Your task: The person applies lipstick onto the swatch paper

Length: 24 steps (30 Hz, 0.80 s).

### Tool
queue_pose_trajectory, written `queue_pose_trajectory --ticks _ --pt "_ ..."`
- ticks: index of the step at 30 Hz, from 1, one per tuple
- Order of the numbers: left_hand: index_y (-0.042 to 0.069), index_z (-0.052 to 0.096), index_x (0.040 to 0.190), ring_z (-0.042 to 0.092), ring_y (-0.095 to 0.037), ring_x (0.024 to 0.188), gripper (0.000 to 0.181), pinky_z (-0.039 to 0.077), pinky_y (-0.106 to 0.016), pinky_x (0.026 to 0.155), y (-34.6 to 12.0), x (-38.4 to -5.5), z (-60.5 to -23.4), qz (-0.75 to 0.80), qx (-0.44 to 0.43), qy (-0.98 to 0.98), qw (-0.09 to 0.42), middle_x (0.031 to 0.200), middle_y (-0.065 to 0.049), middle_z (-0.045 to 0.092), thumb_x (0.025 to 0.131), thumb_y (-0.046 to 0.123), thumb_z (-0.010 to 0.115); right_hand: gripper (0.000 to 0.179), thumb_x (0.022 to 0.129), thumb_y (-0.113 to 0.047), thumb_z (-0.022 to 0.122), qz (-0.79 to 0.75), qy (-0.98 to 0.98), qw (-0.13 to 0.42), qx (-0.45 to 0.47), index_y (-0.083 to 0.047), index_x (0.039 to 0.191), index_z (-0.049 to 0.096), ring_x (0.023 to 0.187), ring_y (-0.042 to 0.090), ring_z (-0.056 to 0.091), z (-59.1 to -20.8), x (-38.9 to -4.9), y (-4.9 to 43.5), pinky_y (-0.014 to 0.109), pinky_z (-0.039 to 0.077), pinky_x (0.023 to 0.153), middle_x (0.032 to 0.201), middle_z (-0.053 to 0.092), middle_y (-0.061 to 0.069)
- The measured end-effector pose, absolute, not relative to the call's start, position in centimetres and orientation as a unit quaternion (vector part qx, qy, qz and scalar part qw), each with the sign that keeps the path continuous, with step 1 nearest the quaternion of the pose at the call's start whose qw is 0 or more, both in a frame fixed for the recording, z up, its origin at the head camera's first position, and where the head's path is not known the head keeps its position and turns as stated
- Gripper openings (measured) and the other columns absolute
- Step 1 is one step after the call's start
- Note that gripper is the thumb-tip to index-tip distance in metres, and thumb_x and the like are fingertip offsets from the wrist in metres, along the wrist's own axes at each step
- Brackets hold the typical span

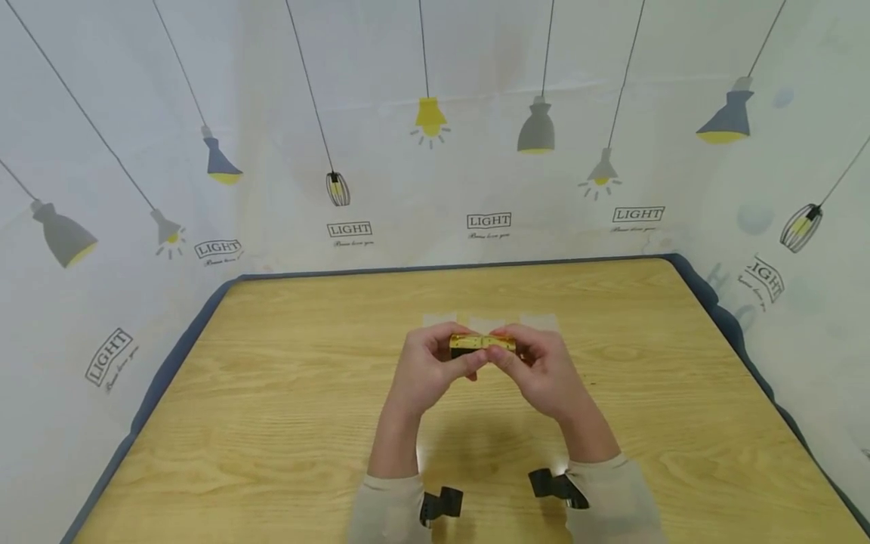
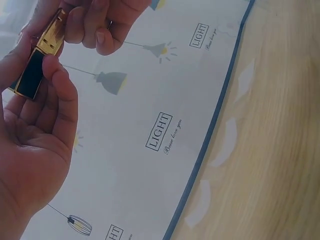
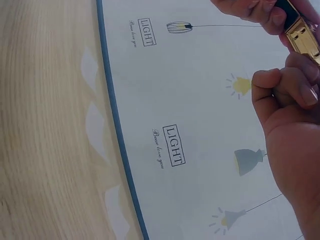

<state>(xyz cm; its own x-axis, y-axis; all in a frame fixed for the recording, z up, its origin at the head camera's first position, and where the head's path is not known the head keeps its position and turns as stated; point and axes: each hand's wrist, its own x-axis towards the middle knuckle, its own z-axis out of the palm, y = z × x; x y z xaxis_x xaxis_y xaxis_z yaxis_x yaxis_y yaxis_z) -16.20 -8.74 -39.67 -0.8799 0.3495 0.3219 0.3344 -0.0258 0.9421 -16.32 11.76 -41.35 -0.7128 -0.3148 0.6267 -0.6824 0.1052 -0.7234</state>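
A small slim black-and-gold oblong item is held in both hands above the table. Its exact kind is unclear. My left hand grips the left end, thumb in front and fingers behind. My right hand holds the other end, and the two thumb tips nearly meet at the middle. In the left wrist view the item has a black face edged in gold and a gold part with small slots. From the right wrist, the item's gold part shows the slots too; the fingers hide some of it.
A wood-grain table lies beneath the hands. Several whitish strips, one a left strip, sit on it just beyond them. White curtain walls printed with lamps surround the table on three sides. Black wrist straps hang near the sleeves.
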Motion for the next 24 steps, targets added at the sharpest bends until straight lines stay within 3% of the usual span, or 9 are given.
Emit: queue_pose_trajectory --ticks 4,6,8,12,16,23,24 --pt "-0.003 0.075 0.119 0.074 -0.007 0.077 0.024 0.066 -0.031 0.076 -8.7 -16.5 -40.1 0.670 0.225 0.707 0.026 0.109 -0.027 0.075 0.098 0.008 0.077 0.014 0.103 -0.004 0.067 0.549 -0.756 0.142 0.327 -0.002 0.115 0.075 0.072 0.002 0.061 -41.5 -16.5 12.1 0.022 0.056 0.064 0.095 0.076 0.010" --pt "0.000 0.074 0.123 0.075 -0.008 0.085 0.025 0.066 -0.030 0.081 -8.7 -16.6 -40.2 0.654 0.217 0.723 0.042 0.113 -0.024 0.075 0.099 0.005 0.075 0.017 0.102 -0.004 0.069 0.528 -0.777 0.128 0.319 -0.002 0.118 0.075 0.088 0.003 0.068 -41.5 -16.6 12.4 0.026 0.061 0.077 0.106 0.079 0.011" --pt "0.003 0.071 0.126 0.074 -0.009 0.093 0.026 0.065 -0.030 0.085 -8.8 -16.7 -40.4 0.632 0.222 0.740 0.057 0.118 -0.021 0.074 0.100 0.005 0.072 0.020 0.100 -0.005 0.072 0.504 -0.798 0.110 0.311 -0.004 0.120 0.075 0.092 0.004 0.068 -41.4 -16.6 12.7 0.028 0.062 0.083 0.110 0.079 0.009" --pt "0.004 0.069 0.129 0.072 -0.011 0.102 0.026 0.064 -0.035 0.091 -8.9 -16.9 -40.8 0.602 0.239 0.757 0.082 0.125 -0.019 0.072 0.103 0.006 0.068 0.019 0.098 -0.010 0.076 0.477 -0.824 0.060 0.300 -0.008 0.118 0.076 0.085 0.005 0.064 -41.0 -16.5 13.4 0.028 0.059 0.078 0.105 0.077 0.004" --pt "0.005 0.070 0.128 0.072 -0.009 0.101 0.025 0.062 -0.028 0.088 -8.9 -16.9 -41.0 0.599 0.250 0.755 0.096 0.126 -0.018 0.073 0.104 0.008 0.068 0.018 0.095 -0.019 0.081 0.453 -0.842 0.028 0.293 -0.013 0.112 0.077 0.078 0.006 0.060 -40.4 -16.5 13.7 0.026 0.054 0.067 0.097 0.075 -0.001" --pt "0.006 0.072 0.128 0.072 -0.007 0.100 0.025 0.063 -0.035 0.091 -9.1 -16.9 -41.1 0.588 0.267 0.757 0.100 0.124 -0.017 0.075 0.104 0.010 0.068 0.014 0.096 -0.021 0.080 0.411 -0.852 0.042 0.321 -0.013 0.107 0.079 0.069 0.003 0.054 -39.6 -16.2 13.8 0.025 0.052 0.060 0.091 0.075 -0.003" --pt "0.006 0.072 0.128 0.072 -0.006 0.100 0.025 0.063 -0.030 0.090 -9.2 -16.8 -41.1 0.588 0.271 0.756 0.097 0.123 -0.017 0.075 0.104 0.010 0.068 0.014 0.096 -0.021 0.079 0.408 -0.851 0.048 0.328 -0.013 0.107 0.079 0.068 0.002 0.053 -39.6 -16.1 13.7 0.025 0.051 0.059 0.090 0.075 -0.003"
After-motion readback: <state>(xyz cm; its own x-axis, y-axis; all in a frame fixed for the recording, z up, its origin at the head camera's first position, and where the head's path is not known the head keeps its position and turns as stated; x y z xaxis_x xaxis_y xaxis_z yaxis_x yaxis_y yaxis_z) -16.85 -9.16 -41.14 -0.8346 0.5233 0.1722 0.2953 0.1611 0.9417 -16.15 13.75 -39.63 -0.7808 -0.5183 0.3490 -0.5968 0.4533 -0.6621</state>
